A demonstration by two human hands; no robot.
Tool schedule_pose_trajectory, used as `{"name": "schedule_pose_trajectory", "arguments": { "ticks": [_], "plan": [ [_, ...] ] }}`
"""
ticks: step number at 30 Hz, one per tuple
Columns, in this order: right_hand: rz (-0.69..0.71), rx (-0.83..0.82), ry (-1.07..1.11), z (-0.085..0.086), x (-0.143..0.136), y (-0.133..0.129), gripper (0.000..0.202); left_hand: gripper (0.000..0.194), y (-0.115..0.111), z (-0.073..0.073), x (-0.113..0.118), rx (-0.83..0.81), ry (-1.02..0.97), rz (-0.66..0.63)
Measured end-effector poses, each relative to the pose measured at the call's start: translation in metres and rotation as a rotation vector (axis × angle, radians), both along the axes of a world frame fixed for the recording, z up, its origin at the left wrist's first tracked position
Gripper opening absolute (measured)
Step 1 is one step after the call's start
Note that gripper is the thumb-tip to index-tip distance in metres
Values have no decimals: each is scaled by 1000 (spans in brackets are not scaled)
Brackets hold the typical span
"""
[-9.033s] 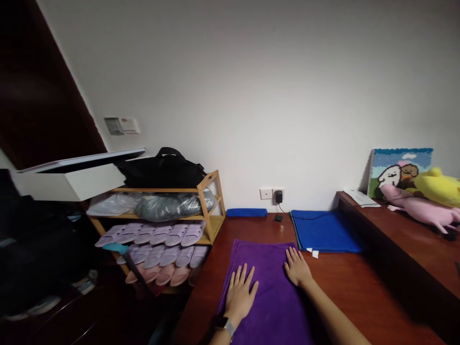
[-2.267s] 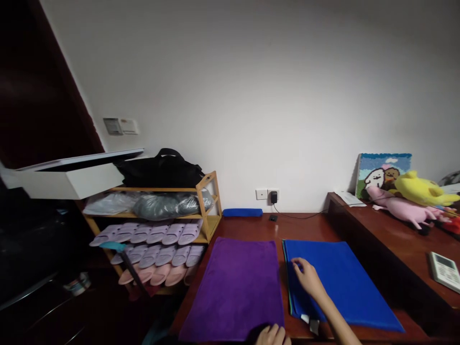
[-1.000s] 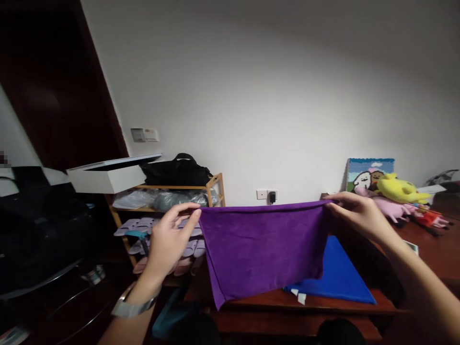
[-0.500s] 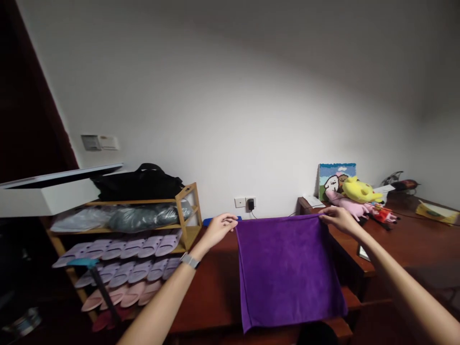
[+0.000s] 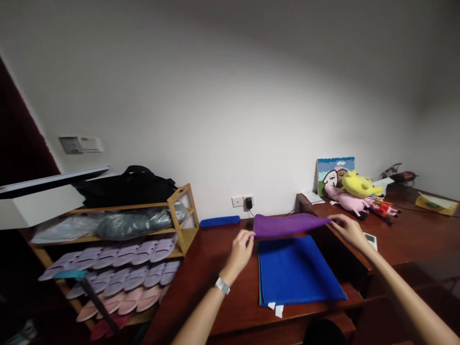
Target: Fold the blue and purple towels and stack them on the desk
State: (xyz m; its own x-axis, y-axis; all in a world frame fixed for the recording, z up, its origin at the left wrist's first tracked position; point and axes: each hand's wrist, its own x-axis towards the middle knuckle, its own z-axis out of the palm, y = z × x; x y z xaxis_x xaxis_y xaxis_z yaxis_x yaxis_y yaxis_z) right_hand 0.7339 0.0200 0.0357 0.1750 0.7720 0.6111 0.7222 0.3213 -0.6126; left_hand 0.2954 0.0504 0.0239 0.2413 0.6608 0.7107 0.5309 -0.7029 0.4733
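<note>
A purple towel (image 5: 287,225) is stretched in the air between my two hands, its far part swung away toward the wall. My left hand (image 5: 241,251), with a watch (image 5: 222,286) on its wrist, pinches one corner. The opposite corner is pinched in my right hand (image 5: 347,231). Below the purple cloth, a folded blue towel (image 5: 298,275) lies flat on the wooden table (image 5: 212,287), with a green edge showing under its left side and white tags at its front edge.
A long blue item (image 5: 220,221) lies by the wall. Slippers (image 5: 134,251), wrapped bundles and a black bag (image 5: 131,187) fill the rack (image 5: 187,235) at left. Plush toys (image 5: 359,184) and a dog picture (image 5: 335,172) sit on the higher desk (image 5: 402,235) at right. A plug (image 5: 248,203) is in the wall.
The purple towel hung down in front of me; now it is lifted outward almost level, uncovering the blue towel. My left hand has moved right and lower, nearer my right hand.
</note>
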Motion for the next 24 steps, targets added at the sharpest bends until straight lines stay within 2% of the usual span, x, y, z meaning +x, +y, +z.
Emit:
{"name": "schedule_pose_trajectory", "arguments": {
  "ticks": [4, 6, 7, 9, 11, 15, 20, 22, 24],
  "plan": [
    [-9, -139, 61, -120, -4, -54, 29, 27, -52, -113, 9, -73, 222, -1],
    [-6, -244, 98, -178, -5, -74, 24, 31, -71, -162, 12, -41, 316, 20],
    [-24, -279, 123, -201, -4, -81, 23, 33, -77, -180, 12, -5, 350, 26],
    [-71, -324, 175, -231, -1, -91, 24, 38, -83, -202, 10, 64, 378, 46],
    [-107, -334, 208, -240, 1, -96, 26, 42, -84, -207, 6, 124, 376, 59],
    [-110, -377, 189, -232, 1, -101, 29, 45, -84, -208, 1, 206, 409, 22],
    [-103, -416, 127, -231, -7, -104, 22, 40, -86, -230, 2, 215, 407, -5],
    [-118, -393, 98, -218, -17, -105, 23, 33, -88, -231, 2, 197, 407, -6],
    [-127, -318, 69, -190, -32, -110, 25, 27, -88, -223, -2, 173, 419, -18]
  ]
}}
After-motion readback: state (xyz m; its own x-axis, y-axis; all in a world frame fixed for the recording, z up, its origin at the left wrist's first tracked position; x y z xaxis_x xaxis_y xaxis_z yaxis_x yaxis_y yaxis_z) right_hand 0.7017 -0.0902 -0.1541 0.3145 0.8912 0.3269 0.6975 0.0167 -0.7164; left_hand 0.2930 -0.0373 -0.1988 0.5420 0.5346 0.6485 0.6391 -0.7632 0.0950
